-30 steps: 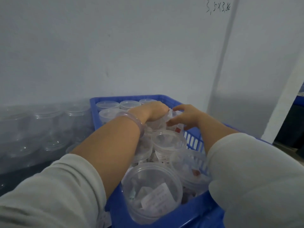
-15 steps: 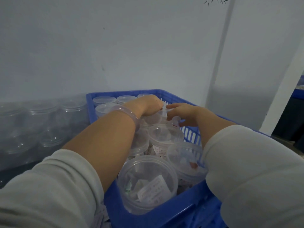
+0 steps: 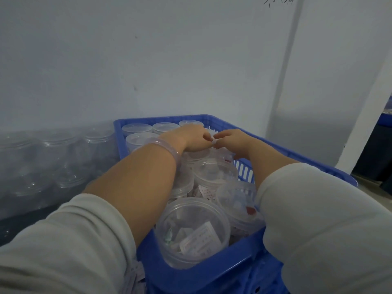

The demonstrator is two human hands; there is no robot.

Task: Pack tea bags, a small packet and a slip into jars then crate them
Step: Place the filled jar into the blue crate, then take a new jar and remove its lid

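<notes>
Drawn closer together, left hand [image 3: 191,137] and right hand [image 3: 232,140] curl round a jar [image 3: 199,154], likely seating it far in the blue crate [image 3: 201,276]; release next.

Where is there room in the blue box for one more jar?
Hardly any. Only a thin gap shows along the crate's slotted right wall, beside the middle jar. The back row and front jar sit packed; the left hand and right hand hold another jar in the middle.

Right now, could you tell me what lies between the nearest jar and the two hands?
Head view: more clear jars fill the blue crate between the nearest jar and the left hand and right hand.
</notes>
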